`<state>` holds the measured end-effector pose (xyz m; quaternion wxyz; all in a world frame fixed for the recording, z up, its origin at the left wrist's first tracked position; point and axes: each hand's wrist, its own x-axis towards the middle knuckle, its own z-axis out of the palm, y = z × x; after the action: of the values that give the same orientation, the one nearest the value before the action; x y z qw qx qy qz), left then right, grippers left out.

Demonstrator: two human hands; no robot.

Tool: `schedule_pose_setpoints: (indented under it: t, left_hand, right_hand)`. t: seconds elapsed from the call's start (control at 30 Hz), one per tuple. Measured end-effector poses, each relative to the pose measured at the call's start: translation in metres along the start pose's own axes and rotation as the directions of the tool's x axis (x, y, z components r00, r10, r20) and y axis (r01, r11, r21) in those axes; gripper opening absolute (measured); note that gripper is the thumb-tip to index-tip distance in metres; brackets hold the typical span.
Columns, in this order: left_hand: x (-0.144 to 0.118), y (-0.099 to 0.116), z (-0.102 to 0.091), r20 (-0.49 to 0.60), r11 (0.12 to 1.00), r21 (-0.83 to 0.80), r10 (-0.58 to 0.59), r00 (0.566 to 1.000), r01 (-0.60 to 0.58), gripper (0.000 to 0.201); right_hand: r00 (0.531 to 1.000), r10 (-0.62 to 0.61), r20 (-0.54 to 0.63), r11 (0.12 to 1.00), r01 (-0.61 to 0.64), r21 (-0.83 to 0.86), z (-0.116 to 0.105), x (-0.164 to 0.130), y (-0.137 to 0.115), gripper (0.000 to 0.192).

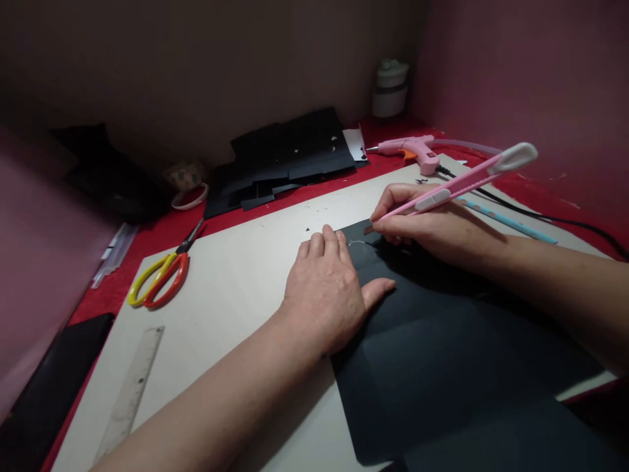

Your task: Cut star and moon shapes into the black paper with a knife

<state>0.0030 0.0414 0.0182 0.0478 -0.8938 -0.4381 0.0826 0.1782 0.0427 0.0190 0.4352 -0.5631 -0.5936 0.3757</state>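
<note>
A large sheet of black paper (442,367) lies on a white board (230,275), with a small pale curved line drawn near its far left corner. My left hand (329,282) rests flat across the sheet's left edge, fingers together and thumb stretched out to the side. In my right hand (417,219) is a pink utility knife (462,183), held like a pen, its handle slanting up to the right. The short blade is just right of the pale curve, at the paper; whether it touches I cannot tell.
Scissors (160,278) with yellow and orange handles and a clear ruler (132,387) lie left. Behind are stacked black papers (295,151) and a pink glue gun (417,151) with its cord. A blue pencil-like stick (511,221) lies behind my right wrist.
</note>
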Motion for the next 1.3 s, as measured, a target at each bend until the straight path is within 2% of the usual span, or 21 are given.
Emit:
schedule_pose_setpoints:
  t: [0.13, 0.23, 0.4, 0.57, 0.67, 0.8, 0.97, 1.3]
  left_hand:
    - [0.006, -0.014, 0.004, -0.013, 0.996, -0.07, 0.062, 0.998, -0.063, 0.097]
    - [0.013, -0.033, 0.01, -0.03, 0.972, -0.155, 0.174, 0.984, -0.176, 0.099]
    - [0.023, -0.06, 0.018, -0.094, 0.89, -0.279, 0.347, 0.933, -0.36, 0.102]
    - [0.028, -0.069, 0.021, -0.144, 0.802, -0.374, 0.446, 0.884, -0.465, 0.108]
    - [0.029, -0.071, 0.021, -0.161, 0.778, -0.461, 0.401, 0.902, -0.428, 0.126]
    - [0.029, -0.071, 0.021, -0.142, 0.766, -0.533, 0.338, 0.931, -0.359, 0.144]
    - [0.031, -0.071, 0.021, -0.136, 0.75, -0.563, 0.33, 0.934, -0.347, 0.142]
    - [0.03, -0.069, 0.02, -0.121, 0.763, -0.558, 0.316, 0.941, -0.328, 0.142]
  right_hand:
    - [1.0, 0.017, -0.019, 1.0, -0.016, 0.018, 0.0, -0.004, 0.002, 0.017]
    - [0.998, 0.056, -0.036, 0.997, -0.054, 0.045, 0.0, -0.006, 0.004, 0.015]
    - [0.999, 0.04, 0.035, 0.997, -0.042, 0.058, -0.006, -0.001, 0.0, 0.014]
    - [0.99, -0.036, 0.137, 0.998, 0.043, -0.051, -0.007, 0.009, 0.0, 0.007]
    - [0.983, -0.072, 0.171, 0.994, 0.086, -0.075, -0.005, 0.008, 0.003, 0.008]
    - [0.987, -0.083, 0.137, 0.989, 0.099, -0.114, -0.005, 0.004, 0.004, 0.013]
    - [0.99, -0.038, 0.136, 0.992, 0.054, -0.113, -0.005, 0.003, 0.004, 0.013]
    - [0.984, -0.085, 0.158, 0.986, 0.107, -0.131, -0.004, 0.005, 0.006, 0.012]
